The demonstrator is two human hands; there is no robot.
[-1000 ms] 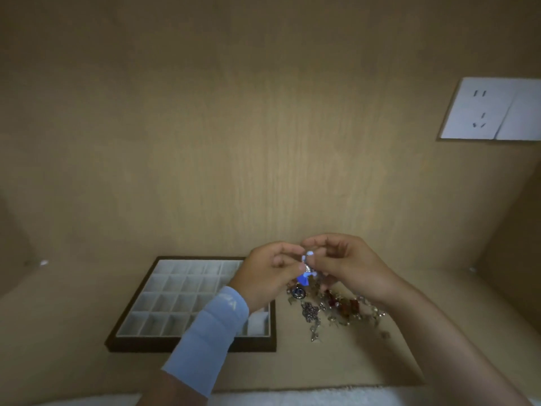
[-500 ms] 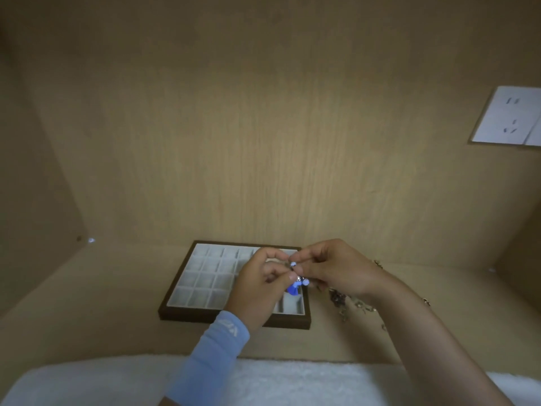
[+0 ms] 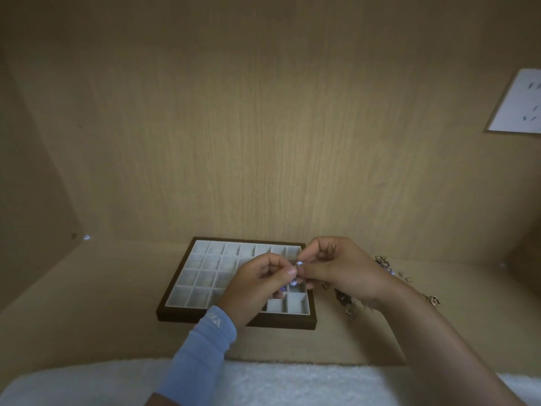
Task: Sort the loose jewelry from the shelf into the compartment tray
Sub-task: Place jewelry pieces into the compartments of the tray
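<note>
The compartment tray [image 3: 190, 317] sits on a pale wood-grain shelf [image 3: 102, 303], near the back panel [image 3: 263, 142]. Above the tray's right side, the left hand [image 3: 257, 285] and right hand [image 3: 336, 271] both pinch one small sparkling jewelry piece [image 3: 294, 281] with curled fingertips. Loose jewelry [image 3: 345, 300] lies just right of the tray. A white socket plate [image 3: 518, 104] is mounted high to the tray's right, and a fluffy white cloth [image 3: 87, 382] lies in front of it.

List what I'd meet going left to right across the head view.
compartment tray → left hand → small jewelry piece pinched by both hands → right hand → loose jewelry on the shelf → wall socket
</note>
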